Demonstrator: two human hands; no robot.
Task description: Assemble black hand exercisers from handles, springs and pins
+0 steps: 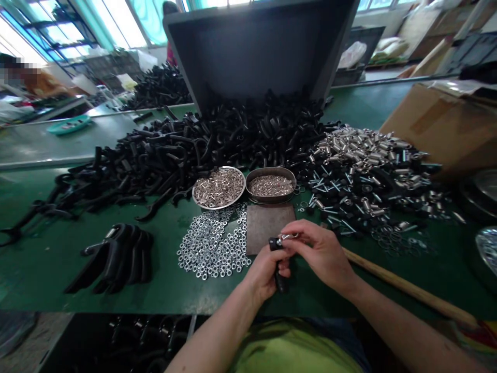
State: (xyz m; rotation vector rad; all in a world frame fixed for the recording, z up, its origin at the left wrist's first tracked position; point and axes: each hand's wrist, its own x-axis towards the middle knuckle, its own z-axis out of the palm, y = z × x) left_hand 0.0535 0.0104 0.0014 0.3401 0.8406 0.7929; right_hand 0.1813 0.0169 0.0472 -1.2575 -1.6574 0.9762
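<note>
My left hand (266,269) is closed around a black plastic handle (281,283), whose lower end sticks out below the fingers. At the handle's top, my right hand (320,251) pinches a small shiny metal spring (288,237), close against the handle. The fingers partly hide where the two parts meet. Both hands are over the near edge of a flat metal plate (267,220). Left of it spreads a heap of ring-shaped metal nuts (212,246). Behind the plate stand a round dish (193,196) of small pins and an oval tin (271,198) of tiny metal parts.
A large pile of black handles (174,150) spills from a tipped grey crate (256,52). Metal springs (361,147) and bolts lie at right, beside a cardboard box (446,124). A wooden stick (411,287) lies at front right; several black handles (124,256) stand grouped at left.
</note>
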